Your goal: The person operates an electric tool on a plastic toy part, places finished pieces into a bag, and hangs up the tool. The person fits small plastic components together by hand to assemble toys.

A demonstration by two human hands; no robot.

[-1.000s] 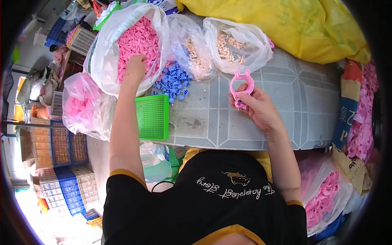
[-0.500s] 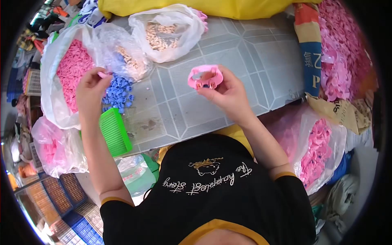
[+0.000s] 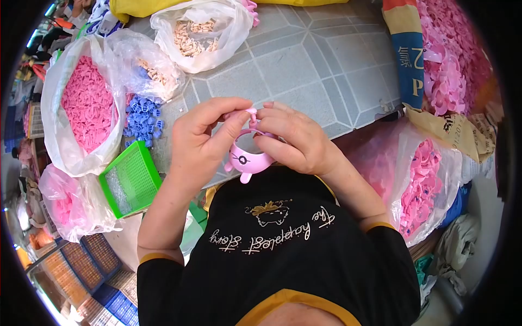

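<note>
A pink ring-shaped piece (image 3: 254, 161) with two ear-like tabs and a small dark face print hangs between both hands, close to the chest. My right hand (image 3: 293, 138) grips its far rim with bent fingers. My left hand (image 3: 206, 138) pinches a small pink part (image 3: 250, 112) between thumb and forefinger, against the ring's far side. Fingers partly hide where the two pieces meet. To the left lie a pile of blue parts (image 3: 143, 119) and a white bag of small pink parts (image 3: 89, 103).
A green basket (image 3: 155, 176) sits at the table's near left edge. Bags of beige parts (image 3: 196, 41) (image 3: 155, 76) stand at the back left. On the right are a clear bag of pink pieces (image 3: 420, 190) and a large heap of pink pieces (image 3: 448, 60).
Both hands have come together near the chest. The left brought a small pink part from the bag's side, and the ring now has its ears pointing towards the body. The view has shifted.
</note>
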